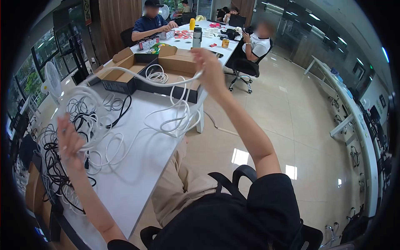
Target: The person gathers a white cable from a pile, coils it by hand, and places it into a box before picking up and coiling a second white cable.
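My right hand [210,68] is raised above the table's edge and pinches a white cable [137,77] that stretches leftward across the table. My left hand [68,141] is lifted over the left side of the table and grips the same white cable where it joins a tangle of white cables [83,112]. Loops of the white cable [175,121] hang down from my right hand onto the white table [133,175]. Black cables [54,166] are mixed in beside my left hand.
An open cardboard box [125,71] with a coiled white cable inside sits further back on the table. A small white fan [52,79] stands at left. Two people sit at the far end among bottles and items. My office chair [241,175] is behind me; tiled floor lies to the right.
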`<state>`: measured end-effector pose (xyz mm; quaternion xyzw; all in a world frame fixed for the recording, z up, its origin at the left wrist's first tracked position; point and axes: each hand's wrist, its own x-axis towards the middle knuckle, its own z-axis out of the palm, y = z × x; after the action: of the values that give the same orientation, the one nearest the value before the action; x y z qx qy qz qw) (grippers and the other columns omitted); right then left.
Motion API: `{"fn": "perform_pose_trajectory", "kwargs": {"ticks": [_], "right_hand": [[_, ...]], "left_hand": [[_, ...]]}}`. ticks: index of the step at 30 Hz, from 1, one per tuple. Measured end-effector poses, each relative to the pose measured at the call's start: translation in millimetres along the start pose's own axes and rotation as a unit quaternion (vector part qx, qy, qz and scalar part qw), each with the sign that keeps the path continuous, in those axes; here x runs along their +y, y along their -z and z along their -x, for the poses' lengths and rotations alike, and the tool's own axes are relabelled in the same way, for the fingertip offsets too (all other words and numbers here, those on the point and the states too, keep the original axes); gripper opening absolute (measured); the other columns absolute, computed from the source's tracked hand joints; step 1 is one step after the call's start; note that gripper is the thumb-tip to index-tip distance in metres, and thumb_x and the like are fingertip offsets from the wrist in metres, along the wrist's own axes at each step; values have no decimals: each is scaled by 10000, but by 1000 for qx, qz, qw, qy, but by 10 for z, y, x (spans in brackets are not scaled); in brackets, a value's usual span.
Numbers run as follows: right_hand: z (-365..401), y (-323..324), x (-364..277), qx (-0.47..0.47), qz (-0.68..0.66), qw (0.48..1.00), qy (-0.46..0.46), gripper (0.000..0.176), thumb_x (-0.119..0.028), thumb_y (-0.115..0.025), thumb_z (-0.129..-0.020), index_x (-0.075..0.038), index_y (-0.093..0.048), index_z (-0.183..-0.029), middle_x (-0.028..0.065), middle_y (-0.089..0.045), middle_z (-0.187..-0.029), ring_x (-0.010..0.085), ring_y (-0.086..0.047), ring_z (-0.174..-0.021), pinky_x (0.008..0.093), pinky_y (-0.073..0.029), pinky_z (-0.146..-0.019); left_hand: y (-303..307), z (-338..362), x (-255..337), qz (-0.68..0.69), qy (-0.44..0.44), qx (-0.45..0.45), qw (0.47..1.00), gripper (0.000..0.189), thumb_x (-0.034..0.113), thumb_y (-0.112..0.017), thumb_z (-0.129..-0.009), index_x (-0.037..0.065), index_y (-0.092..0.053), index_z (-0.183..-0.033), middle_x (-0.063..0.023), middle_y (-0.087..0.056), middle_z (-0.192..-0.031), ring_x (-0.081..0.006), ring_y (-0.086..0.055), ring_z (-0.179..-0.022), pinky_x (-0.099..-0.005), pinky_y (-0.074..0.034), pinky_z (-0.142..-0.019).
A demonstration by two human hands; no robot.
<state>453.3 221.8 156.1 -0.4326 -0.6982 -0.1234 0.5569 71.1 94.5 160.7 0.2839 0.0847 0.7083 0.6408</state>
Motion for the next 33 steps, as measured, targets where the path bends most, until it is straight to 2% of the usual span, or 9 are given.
{"fn": "perform_pose_trajectory", "kwargs": {"ticks": [2, 6, 8, 10, 16, 21, 24, 28, 33], "right_hand": [[-63, 195, 124, 50, -80, 994, -60, 216, -215, -448, -902, -36, -554, -960, 129, -604, -852, 241, -597, -720, 346, -455, -644], [-3, 600, 286, 103, -194, 971, -93, 310, -274, -402, -921, -18, -550, -1013, 72, -621, -797, 153, -585, -690, 285, -456, -614], [46, 750, 294, 83, -156, 978, -108, 540, -448, -275, -933, -1, -576, -967, 112, -646, -751, 126, -591, -665, 221, -445, -582], [134, 816, 263, 61, -104, 982, -145, 626, -485, -206, -930, 3, -598, -919, 119, -645, -692, 125, -597, -630, 218, -445, -564], [281, 946, 62, 33, -112, 989, -92, 614, -441, -206, -943, 4, -619, -853, 60, -581, -536, 124, -568, -521, 223, -434, -522], [250, 1136, -65, 123, -107, 986, 39, 467, -349, -364, -936, 38, -594, -810, 101, -584, -632, 130, -555, -554, 218, -432, -544], [259, 1252, -149, 252, 3, 947, 199, 350, -259, -414, -929, 42, -570, -842, 119, -590, -688, 179, -587, -629, 256, -463, -589], [361, 1474, -117, 373, 53, 893, 247, 177, -132, -495, -895, 40, -475, -932, 154, -577, -743, 279, -614, -761, 303, -509, -623], [603, 1636, 28, 351, 157, 886, 261, 132, -87, -491, -889, 40, -469, -920, 164, -574, -769, 249, -603, -728, 245, -490, -501]], "left_hand": [[325, -172, -213, -54, 85, -58, 993, 201, 233, -368, -951, 69, -482, -928, 46, -353, -505, -8, -285, -300, -164, -203, -273], [497, -280, -906, -166, 239, -19, 957, 207, 266, -402, -939, 113, -499, -839, 71, -409, -559, 7, -272, -306, -155, -214, -304], [590, -298, -1239, -247, 277, -40, 928, 235, 316, -409, -931, 118, -480, -827, 47, -468, -617, 3, -270, -308, -154, -213, -309], [741, -332, -1430, -220, 309, -32, 925, 257, 335, -394, -931, 114, -467, -822, -29, -586, -770, 0, -274, -317, -159, -218, -315], [909, -291, -1810, -387, 192, -74, 899, 268, 323, -345, -944, 92, -466, -883, -167, -618, -998, -10, -269, -315, -168, -245, -318], [998, -293, -1916, -475, 109, -58, 871, 295, 280, -346, -949, 6, -455, -966, -163, -633, -951, -23, -342, -306, -174, -285, -293], [1062, -334, -1953, -520, 61, -38, 851, 304, 267, -347, -949, -19, -449, -979, -149, -645, -915, -35, -372, -305, -178, -313, -286], [1145, -443, -1970, -573, 35, -41, 818, 308, 249, -354, -944, -36, -459, -990, -130, -659, -853, -56, -396, -303, -197, -336, -281], [1230, -582, -1982, -640, 7, -43, 767, 394, 191, -381, -930, -102, -370, -1194, -117, -661, -804, -72, -426, -327, -212, -351, -299]]}}
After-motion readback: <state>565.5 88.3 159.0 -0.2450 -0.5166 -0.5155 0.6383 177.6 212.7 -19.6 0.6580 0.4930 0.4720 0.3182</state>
